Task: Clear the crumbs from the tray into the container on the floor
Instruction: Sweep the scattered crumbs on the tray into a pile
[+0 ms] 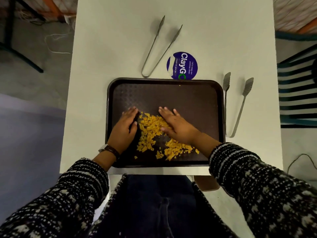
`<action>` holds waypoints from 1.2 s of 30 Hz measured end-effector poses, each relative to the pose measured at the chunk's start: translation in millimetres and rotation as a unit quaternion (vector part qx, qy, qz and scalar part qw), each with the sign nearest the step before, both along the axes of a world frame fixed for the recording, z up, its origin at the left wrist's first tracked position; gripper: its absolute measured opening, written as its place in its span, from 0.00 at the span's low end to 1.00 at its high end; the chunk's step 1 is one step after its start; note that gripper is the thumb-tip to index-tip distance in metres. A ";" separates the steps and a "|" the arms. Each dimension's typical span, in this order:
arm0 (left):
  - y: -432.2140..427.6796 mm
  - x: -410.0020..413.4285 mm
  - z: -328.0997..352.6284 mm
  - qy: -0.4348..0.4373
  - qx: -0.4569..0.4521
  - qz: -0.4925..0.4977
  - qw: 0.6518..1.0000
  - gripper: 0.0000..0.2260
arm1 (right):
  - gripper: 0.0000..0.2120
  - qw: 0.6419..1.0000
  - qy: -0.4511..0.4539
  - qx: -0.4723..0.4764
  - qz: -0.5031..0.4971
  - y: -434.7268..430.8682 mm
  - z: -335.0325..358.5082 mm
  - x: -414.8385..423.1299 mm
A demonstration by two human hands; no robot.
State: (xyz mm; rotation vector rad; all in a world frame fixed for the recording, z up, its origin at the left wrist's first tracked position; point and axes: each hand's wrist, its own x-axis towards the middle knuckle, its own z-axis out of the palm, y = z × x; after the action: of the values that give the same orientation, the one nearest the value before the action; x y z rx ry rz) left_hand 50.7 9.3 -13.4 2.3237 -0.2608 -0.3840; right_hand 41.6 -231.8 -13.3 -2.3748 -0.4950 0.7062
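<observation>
A dark brown tray (188,97) lies on the white table (120,48) near its front edge. Yellow-orange crumbs (151,131) are heaped in the tray's middle and front. My left hand (124,131) stands on its edge at the left side of the heap, fingers together and touching the tray. My right hand (176,126) lies flat, palm down, over the right side of the heap, fingers spread. Neither hand holds anything. A brown container (207,183) shows partly on the floor, under the table's front right edge beside my legs.
Metal tongs (159,48) lie behind the tray. A second pair of tongs (238,107) lies to its right. A round blue sticker (182,66) sits at the tray's far edge. A striped chair (298,93) stands to the right, table legs at far left.
</observation>
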 end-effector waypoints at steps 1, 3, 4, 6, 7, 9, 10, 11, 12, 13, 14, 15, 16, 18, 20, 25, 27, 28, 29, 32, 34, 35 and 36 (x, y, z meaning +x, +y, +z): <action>-1.4 -1.1 0.1 0.008 0.006 -0.002 1.000 0.24 | 0.32 1.000 0.006 0.019 0.005 2.3 3.1 -4.2; -5.0 -3.5 -1.6 0.019 0.018 -0.013 1.000 0.25 | 0.31 0.999 -0.009 0.031 -0.016 1.7 6.6 -3.9; -7.0 -4.7 -2.9 0.024 0.023 -0.019 0.999 0.25 | 0.30 0.998 -0.025 0.026 -0.043 -0.9 7.0 0.7; -11.3 -7.3 -5.6 0.038 0.026 -0.029 0.999 0.26 | 0.30 0.992 -0.053 -0.008 -0.113 -8.7 4.7 15.6; -13.7 -8.0 -6.8 0.044 0.026 -0.031 0.998 0.27 | 0.30 0.987 -0.060 -0.035 -0.144 -12.9 2.6 24.4; -17.8 -8.7 -8.8 0.050 0.028 -0.029 0.998 0.26 | 0.31 0.979 -0.054 -0.087 -0.177 -19.1 -2.9 39.0; -19.2 -8.7 -9.8 0.050 0.030 -0.026 0.998 0.26 | 0.31 0.977 -0.049 -0.105 -0.178 -20.7 -5.8 43.5; -19.8 -8.5 -10.4 0.050 0.032 -0.021 0.998 0.26 | 0.32 0.977 -0.045 -0.118 -0.172 -21.5 -8.0 45.9; -20.1 -8.4 -11.1 0.049 0.032 -0.019 0.998 0.26 | 0.32 0.977 -0.044 -0.127 -0.165 -21.4 -9.7 47.0; -19.6 -8.3 -11.3 0.048 0.031 -0.018 0.998 0.26 | 0.32 0.977 -0.044 -0.135 -0.160 -20.5 -11.1 46.8; -18.7 -8.2 -11.7 0.048 0.030 -0.018 0.998 0.26 | 0.32 0.976 -0.046 -0.141 -0.157 -19.3 -12.2 45.9; -17.7 -8.0 -11.8 0.049 0.029 -0.020 0.998 0.26 | 0.32 0.976 -0.049 -0.146 -0.154 -17.7 -13.0 44.7; -16.4 -7.8 -12.0 0.050 0.029 -0.021 0.998 0.26 | 0.32 0.977 -0.052 -0.147 -0.148 -15.9 -13.9 43.2; -14.4 -6.9 -13.1 0.050 0.031 -0.025 0.998 0.26 | 0.32 0.980 -0.059 -0.134 -0.136 -12.8 -15.1 40.3; -12.3 -6.1 -14.3 0.048 0.032 -0.027 0.998 0.26 | 0.32 0.980 -0.065 -0.119 -0.144 -11.6 -15.7 39.7; -9.9 -5.8 -14.3 0.040 0.035 -0.031 0.998 0.25 | 0.32 0.976 -0.071 -0.136 -0.154 -14.3 -17.8 47.3; -9.9 -5.4 -14.2 0.037 0.036 -0.033 0.998 0.25 | 0.32 0.979 -0.063 -0.131 -0.145 -14.7 -16.6 47.9; -9.9 -5.2 -14.7 0.036 0.036 -0.033 0.998 0.25 | 0.32 0.981 -0.059 -0.122 -0.137 -13.9 -14.9 46.1; -10.2 -5.2 -15.0 0.036 0.035 -0.033 0.998 0.25 | 0.32 0.984 -0.057 -0.110 -0.124 -12.0 -12.2 42.9; -13.6 -6.1 -16.0 0.044 0.033 -0.032 0.998 0.26 | 0.31 0.995 -0.040 -0.072 -0.053 -0.3 -4.1 23.6; -16.6 -7.0 -15.6 0.050 0.033 -0.034 0.998 0.27 | 0.31 0.999 -0.019 -0.037 -0.012 10.5 0.1 7.0; -17.9 -7.0 -15.5 0.050 0.033 -0.038 0.997 0.28 | 0.30 1.000 -0.011 -0.017 -0.001 15.2 1.7 -0.6; -19.2 -6.8 -15.7 0.048 0.034 -0.044 0.997 0.28 | 0.30 1.000 -0.008 0.002 -0.002 18.6 3.8 -7.4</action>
State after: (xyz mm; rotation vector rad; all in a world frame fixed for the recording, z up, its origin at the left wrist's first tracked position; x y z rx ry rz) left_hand 44.0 -10.0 -29.1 2.3582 -0.3065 -0.5546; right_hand 34.2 -213.2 -9.5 -2.3793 -0.4976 0.6853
